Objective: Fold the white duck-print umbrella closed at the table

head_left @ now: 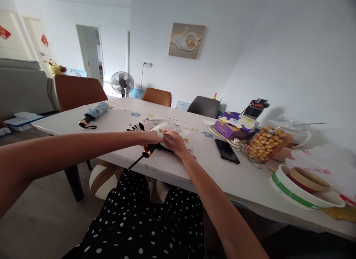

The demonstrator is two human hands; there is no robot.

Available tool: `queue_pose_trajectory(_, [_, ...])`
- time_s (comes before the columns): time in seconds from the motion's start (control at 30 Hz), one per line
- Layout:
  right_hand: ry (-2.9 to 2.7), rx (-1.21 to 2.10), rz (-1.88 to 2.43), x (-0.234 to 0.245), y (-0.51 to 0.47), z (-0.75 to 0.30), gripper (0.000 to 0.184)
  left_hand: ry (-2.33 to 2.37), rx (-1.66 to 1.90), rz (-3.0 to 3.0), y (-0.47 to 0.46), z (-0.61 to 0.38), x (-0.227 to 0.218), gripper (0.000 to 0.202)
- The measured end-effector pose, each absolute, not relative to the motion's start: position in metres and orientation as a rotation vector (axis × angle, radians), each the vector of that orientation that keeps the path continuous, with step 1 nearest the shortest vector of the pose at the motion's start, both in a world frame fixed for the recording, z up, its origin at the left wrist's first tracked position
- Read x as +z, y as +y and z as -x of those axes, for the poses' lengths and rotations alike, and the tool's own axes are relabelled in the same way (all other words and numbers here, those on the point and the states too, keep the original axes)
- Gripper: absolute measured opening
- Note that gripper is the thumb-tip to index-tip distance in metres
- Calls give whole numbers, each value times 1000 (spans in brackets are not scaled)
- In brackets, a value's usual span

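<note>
A white patterned umbrella point(151, 124) lies loosely folded on the table, its black handle with a gold-coloured end pointing toward me and a dark strap trailing over the edge. Fingers bent, my left hand point(153, 137) grips the umbrella near the top of its handle. Against it, my right hand point(174, 141) holds the canopy fabric with curled fingers; some fingertips are hidden. A second umbrella point(96, 111), light blue and rolled up, rests farther left with its black handle and wrist strap toward me.
On the right are a black phone point(227, 151), a purple box point(232, 127), a clear jar of round snacks point(267, 142) and a white bowl with a green band point(292, 192). Chairs point(204, 107) stand along the far side. A fan point(122, 82) is behind the table point(211, 173).
</note>
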State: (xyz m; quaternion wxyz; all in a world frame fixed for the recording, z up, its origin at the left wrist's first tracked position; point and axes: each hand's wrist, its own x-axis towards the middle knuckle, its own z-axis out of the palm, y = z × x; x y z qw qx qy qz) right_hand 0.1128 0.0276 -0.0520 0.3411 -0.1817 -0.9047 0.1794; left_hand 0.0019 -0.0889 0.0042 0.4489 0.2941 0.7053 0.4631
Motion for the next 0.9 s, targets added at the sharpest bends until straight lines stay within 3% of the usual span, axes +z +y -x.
queue_pose_trajectory(0.13, [-2372,487,505,-51,29,-114,20,2104,834,-905,-84,-13,9,22])
queue_pose_trajectory(0.5, [-2234,460,496,-43,36,-118,22,1795,995,-631,-86,-16,2,8])
queue_pose_trajectory(0.73, [-1435,601,802,-19,59,-145,25,1216,1241,-489,-102,8,-11,9])
queue_pose_trajectory(0.9, [-1293,852,786,-22,66,-145,25,713,1434,-255,-110,9,-26,22])
